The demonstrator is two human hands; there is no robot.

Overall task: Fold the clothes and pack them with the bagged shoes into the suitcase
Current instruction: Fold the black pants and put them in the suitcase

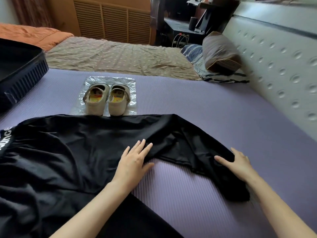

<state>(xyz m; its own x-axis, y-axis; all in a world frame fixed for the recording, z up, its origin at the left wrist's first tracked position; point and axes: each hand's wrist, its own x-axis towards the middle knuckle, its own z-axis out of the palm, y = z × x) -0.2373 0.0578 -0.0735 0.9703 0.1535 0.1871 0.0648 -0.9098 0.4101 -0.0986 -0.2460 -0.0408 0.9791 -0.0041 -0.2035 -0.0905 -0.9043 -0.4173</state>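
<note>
A pair of black trousers (72,152) lies spread across the purple mat (214,117), its lettered waistband at the left edge. My left hand (133,162) rests flat on the cloth where the legs part, fingers straight. My right hand (238,164) presses flat on the far leg, which bends toward the lower right. Beyond the trousers a pair of cream shoes (107,100) stands on a clear plastic bag (132,86). The open dark blue suitcase (22,73) sits at the far left.
A beige bedsheet (111,55) lies behind the mat, with an orange blanket (34,35) at the back left. A striped bolster pillow (221,52) leans on the padded white headboard (281,66) along the right.
</note>
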